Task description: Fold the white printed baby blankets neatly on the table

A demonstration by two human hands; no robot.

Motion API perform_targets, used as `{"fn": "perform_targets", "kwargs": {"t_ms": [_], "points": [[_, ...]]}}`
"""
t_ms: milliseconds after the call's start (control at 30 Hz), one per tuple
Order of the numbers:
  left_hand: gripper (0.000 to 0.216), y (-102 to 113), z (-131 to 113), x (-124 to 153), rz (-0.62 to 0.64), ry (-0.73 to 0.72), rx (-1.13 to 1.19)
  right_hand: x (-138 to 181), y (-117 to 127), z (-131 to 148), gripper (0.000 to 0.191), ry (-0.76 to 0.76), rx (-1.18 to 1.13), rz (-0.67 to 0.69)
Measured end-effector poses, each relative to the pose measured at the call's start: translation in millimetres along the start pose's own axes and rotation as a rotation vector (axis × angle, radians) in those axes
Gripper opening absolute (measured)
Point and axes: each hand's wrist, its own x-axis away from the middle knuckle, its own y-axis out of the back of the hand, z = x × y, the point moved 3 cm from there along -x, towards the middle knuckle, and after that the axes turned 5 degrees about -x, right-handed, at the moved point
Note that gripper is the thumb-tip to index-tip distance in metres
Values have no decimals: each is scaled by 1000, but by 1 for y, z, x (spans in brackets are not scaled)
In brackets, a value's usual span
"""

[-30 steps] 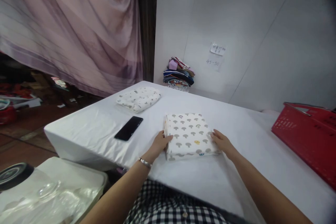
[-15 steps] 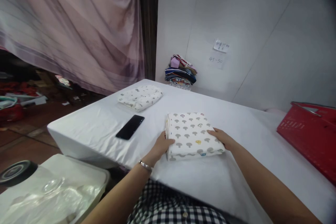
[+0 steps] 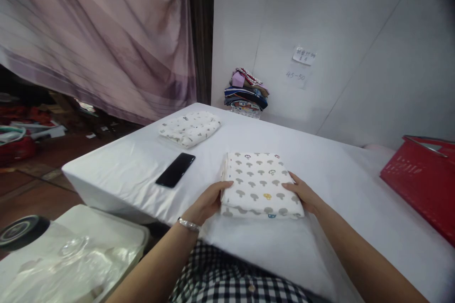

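A folded white cloth [image 3: 258, 184] printed with grey mushrooms and a few coloured ones lies on the white-covered table in front of me. My left hand [image 3: 209, 199] grips its left edge, thumb on top and fingers hidden below the side. On the right edge, my right hand [image 3: 300, 191] holds it the same way. Under and in front of the cloth, a smooth whitish sheet [image 3: 266, 246] hangs toward my lap; whether it is plastic or table covering I cannot tell. A black phone [image 3: 176, 170] lies left of the cloth.
Farther back lies another folded printed cloth [image 3: 191, 129]. A red basket [image 3: 423, 180] stands at right, a stack of folded clothes [image 3: 246, 94] by the wall. At lower left, a white stool or bin top [image 3: 117, 232] carries clear plastic bags [image 3: 78, 265] and a black-rimmed roll [image 3: 23, 232].
The folded cloth has shifted slightly toward me and to the left, with both hands still on its sides. My left hand has moved a little left.
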Motion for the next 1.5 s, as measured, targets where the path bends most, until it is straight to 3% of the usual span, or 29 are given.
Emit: {"fn": "perform_targets", "kwargs": {"t_ms": [133, 233, 300, 367, 500, 567, 633, 767, 933, 1133, 1333, 1500], "points": [[46, 0, 3, 1, -11, 56, 27, 0, 1, -2, 82, 23, 58, -15], [44, -2, 4, 2, -47, 50, 18, 1, 3, 0, 77, 100, 328, -104], [42, -4, 4, 3, -49, 33, 4, 7, 1, 5, 72, 261, 632, -205], [39, -6, 4, 4, -47, 18, -5, 19, -11, 9, 65, 492, 913, -220], [37, -8, 3, 2, -45, 19, 0, 53, -60, -3, 64, 895, 1240, 90], [37, -8, 3, 1, -33, 26, 15, 65, -88, -17, 73, 966, 1363, 252], [36, -7, 4, 0, -42, 42, 29, 68, -111, -31, 77, 971, 1453, 296], [34, -2, 5, 0, -73, 75, 70, 61, -131, -47, 74, 993, 1507, 182], [35, -3, 5, 1, -93, 50, 91, 57, -132, -48, 80, 1041, 1497, 104], [34, 0, 7, 1, -113, 45, 59, 53, -129, -50, 81, 1109, 1473, 121], [35, 6, -2, 0, -90, -108, -112, 56, -121, -53, 84, 1153, 1453, 163], [34, 6, -9, -11, -125, -77, -88, 62, -117, -52, 79, 1167, 1467, 187]]}}
